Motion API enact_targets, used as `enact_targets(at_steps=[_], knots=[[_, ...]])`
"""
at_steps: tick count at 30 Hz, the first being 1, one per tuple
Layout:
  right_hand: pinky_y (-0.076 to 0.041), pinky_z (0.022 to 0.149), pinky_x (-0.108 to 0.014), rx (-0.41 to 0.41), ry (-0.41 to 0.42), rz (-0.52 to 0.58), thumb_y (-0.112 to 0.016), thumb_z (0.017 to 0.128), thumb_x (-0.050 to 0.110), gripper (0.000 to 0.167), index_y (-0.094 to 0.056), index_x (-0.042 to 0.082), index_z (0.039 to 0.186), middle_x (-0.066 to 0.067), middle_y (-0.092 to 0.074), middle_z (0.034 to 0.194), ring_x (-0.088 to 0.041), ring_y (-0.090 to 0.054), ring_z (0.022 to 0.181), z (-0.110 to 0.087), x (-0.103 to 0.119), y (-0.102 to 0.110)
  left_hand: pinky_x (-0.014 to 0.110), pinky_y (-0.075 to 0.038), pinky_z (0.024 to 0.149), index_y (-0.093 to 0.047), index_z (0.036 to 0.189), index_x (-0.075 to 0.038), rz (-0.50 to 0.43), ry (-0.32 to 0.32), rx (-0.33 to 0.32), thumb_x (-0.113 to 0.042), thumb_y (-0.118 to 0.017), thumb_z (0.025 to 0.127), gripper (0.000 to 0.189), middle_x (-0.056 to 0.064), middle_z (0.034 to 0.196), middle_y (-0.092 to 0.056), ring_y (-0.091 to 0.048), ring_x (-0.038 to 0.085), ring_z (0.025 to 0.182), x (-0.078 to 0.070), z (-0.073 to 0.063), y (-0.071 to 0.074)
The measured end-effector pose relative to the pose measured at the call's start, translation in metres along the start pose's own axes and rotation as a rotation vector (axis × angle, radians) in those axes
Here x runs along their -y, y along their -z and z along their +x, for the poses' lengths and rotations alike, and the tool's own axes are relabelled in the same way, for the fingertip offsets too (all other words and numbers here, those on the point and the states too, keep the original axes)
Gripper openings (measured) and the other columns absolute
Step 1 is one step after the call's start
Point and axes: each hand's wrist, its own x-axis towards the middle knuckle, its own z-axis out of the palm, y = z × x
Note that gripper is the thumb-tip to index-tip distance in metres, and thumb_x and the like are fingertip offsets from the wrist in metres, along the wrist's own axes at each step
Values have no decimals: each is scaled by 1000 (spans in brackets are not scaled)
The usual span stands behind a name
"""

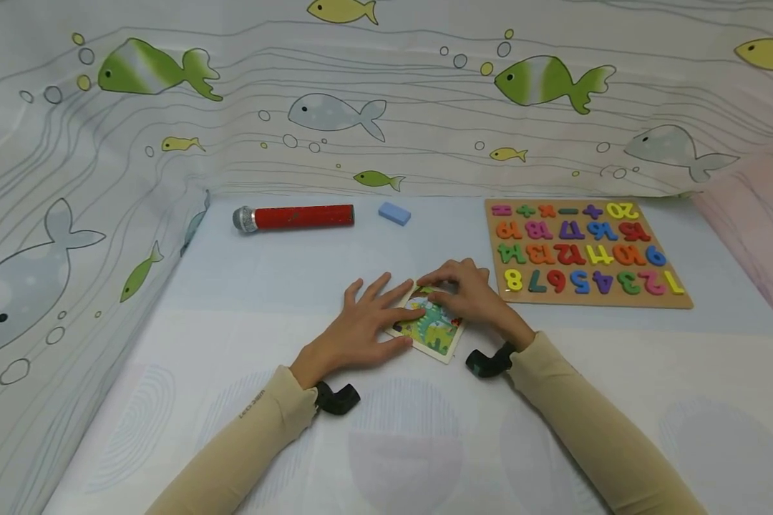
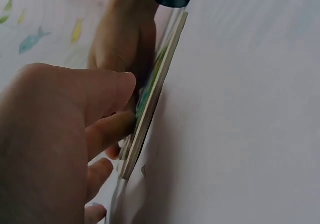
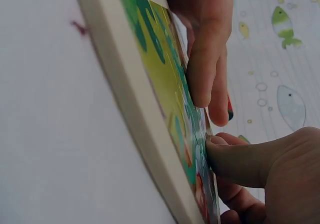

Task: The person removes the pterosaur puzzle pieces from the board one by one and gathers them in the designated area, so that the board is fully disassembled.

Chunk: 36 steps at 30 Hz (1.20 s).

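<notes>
A small wooden picture puzzle [image 1: 434,332] lies on the table, with a green and yellow picture inside a pale wood frame. My left hand [image 1: 363,325] spreads its fingers over the puzzle's left side, with fingertips on the picture. At the upper right, my right hand [image 1: 467,290] curls its fingers round the puzzle's far edge. Its thumb [image 3: 235,159] presses on the picture surface in the right wrist view. Seen from the left wrist, the puzzle [image 2: 155,94] shows edge-on as layered pale wood, low against the table. The right fingertips are partly hidden.
A red microphone [image 1: 303,217] with a silver head lies at the back left, beside a blue block [image 1: 395,213]. At the back right is a number board [image 1: 592,297] with colourful numerals. Fish-printed cloth [image 1: 425,157] rises behind the table.
</notes>
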Motion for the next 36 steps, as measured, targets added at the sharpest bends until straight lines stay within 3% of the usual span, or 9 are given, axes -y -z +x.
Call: enact_targets(at_steps=[9, 18, 30, 36], knots=[[-16, 85, -46, 8, 36, 5, -75, 91, 13, 25, -79, 18, 116, -5, -69, 106, -23, -42, 89, 0, 1, -3, 66, -17, 113, -55, 145, -42, -4, -51, 22, -38, -45, 99, 47, -1, 165, -35, -21, 37, 156, 8, -2, 7], [-15, 85, -48, 12, 36, 2, -73, 93, 13, 25, -77, 20, 117, -4, -68, 102, -22, -41, 88, 1, -1, -6, 69, -16, 113, -56, 144, -43, 12, -62, 1, -54, -49, 100, 46, 0, 166, -35, -20, 39, 156, 9, -3, 5], [-17, 85, -44, 8, 138, 31, -73, 93, 10, 28, -74, 17, 119, -3, -70, 110, -22, -47, 95, 1, -4, -2, 71, -13, 115, -52, 146, -44, 32, -58, 16, -56, -49, 100, 48, -4, 170, -25, -16, 39, 158, 6, -2, 6], [-19, 85, -43, 0, 185, 99, -73, 93, 9, 27, -72, 15, 118, -3, -72, 112, -22, -48, 97, 1, -7, -4, 72, -12, 115, -51, 147, -44, 26, -61, 23, -55, -48, 101, 48, -7, 170, -22, -16, 39, 158, 7, -3, 5]])
